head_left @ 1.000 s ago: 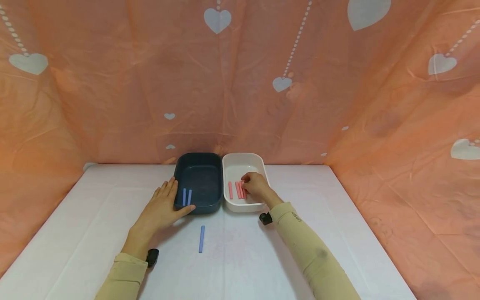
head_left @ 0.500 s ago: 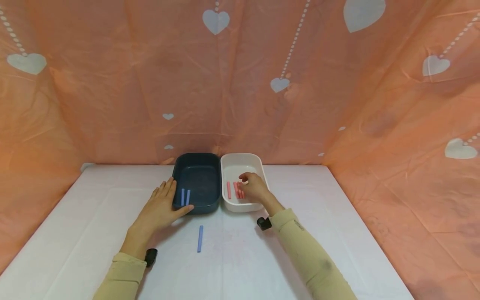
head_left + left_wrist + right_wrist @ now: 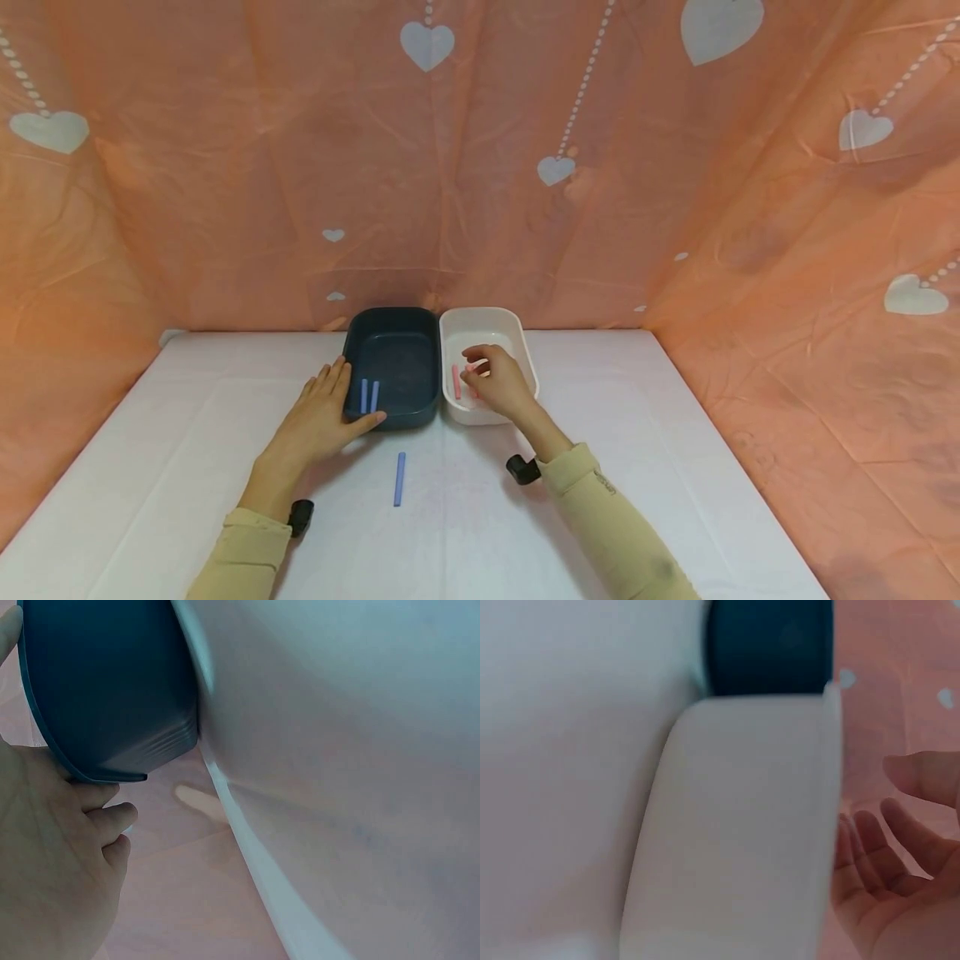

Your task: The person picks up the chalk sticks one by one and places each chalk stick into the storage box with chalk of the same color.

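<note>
My left hand (image 3: 318, 421) rests against the left side of the dark blue dish (image 3: 411, 419), its fingers spread and thumb over the front rim. Inside that dish lie two blue sticks (image 3: 375, 397), like chalk. Over the white dish (image 3: 471, 416) on its right is my right hand (image 3: 504, 385), thumb and fingers bent but apart. The right wrist view shows no object between the fingertips of the right hand (image 3: 900, 877). One pink stick (image 3: 456, 382) shows whole in the white dish; others are mostly hidden beneath the hand.
A lone blue stick (image 3: 399, 479) lies on the white tablecloth (image 3: 480, 517) in front of the dishes. Behind the table's far edge hangs an orange curtain (image 3: 495, 250) with white hearts, which also runs along both sides.
My right hand has shifted left over the white dish, covering more of the pink sticks, and its thumb and finger have parted. The left hand stays on the dark dish.
</note>
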A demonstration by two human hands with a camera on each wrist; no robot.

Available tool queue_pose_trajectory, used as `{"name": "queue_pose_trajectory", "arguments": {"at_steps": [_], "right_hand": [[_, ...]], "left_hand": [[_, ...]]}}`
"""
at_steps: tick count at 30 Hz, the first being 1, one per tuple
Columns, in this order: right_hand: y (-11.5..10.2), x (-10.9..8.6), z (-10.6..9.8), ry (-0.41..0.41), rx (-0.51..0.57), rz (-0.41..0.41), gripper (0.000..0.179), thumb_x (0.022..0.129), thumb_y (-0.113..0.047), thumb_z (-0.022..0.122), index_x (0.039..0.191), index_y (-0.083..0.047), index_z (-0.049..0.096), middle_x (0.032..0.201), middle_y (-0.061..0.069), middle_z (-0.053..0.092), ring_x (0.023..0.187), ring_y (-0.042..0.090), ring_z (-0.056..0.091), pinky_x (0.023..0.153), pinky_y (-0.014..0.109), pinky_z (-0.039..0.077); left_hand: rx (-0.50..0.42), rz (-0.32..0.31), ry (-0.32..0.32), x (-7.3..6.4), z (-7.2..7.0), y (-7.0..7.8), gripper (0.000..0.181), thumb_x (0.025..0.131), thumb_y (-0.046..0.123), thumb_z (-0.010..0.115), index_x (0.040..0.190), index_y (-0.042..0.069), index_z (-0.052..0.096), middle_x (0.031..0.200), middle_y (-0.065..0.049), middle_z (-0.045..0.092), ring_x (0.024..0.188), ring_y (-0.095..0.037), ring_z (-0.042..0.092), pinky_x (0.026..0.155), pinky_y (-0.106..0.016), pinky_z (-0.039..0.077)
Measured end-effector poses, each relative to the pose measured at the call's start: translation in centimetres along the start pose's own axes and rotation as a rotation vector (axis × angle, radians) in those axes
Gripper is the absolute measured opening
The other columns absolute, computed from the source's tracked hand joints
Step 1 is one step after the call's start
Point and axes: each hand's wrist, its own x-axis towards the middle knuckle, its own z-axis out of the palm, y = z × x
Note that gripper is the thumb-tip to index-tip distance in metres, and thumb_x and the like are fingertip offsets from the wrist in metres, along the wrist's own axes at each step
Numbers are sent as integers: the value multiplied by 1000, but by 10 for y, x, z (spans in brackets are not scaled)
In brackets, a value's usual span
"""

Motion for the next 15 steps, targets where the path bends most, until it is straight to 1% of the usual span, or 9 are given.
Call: {"name": "queue_pose_trajectory", "arguments": {"at_steps": [5,10,12,15], "right_hand": [[-11,-15,5,49,70,-54,28,92,-6,73,120,0,70,113,16,67,93,27,70,84,35,60],[-17,-29,15,99,113,-113,25,89,-2,75,114,0,72,105,13,68,86,21,67,78,26,58],[-19,-35,19,105,129,-137,25,88,-1,75,112,0,72,104,13,67,84,20,66,75,22,57],[-23,-43,25,90,152,-177,25,88,1,75,112,1,71,104,14,67,82,19,66,73,22,57]], "left_hand": [[4,1,0,0,0,-1,118,93,72,60,159,-14,17,168,-33,13,154,-53,14,125,-65,11],[4,0,2,1,0,0,117,93,72,60,159,-15,17,168,-33,13,154,-53,14,125,-65,11],[5,0,4,1,1,0,117,93,72,60,159,-15,17,168,-33,13,154,-53,14,125,-65,11],[5,0,8,1,1,0,117,93,72,60,159,-14,18,168,-33,14,154,-53,15,125,-65,12]]}}
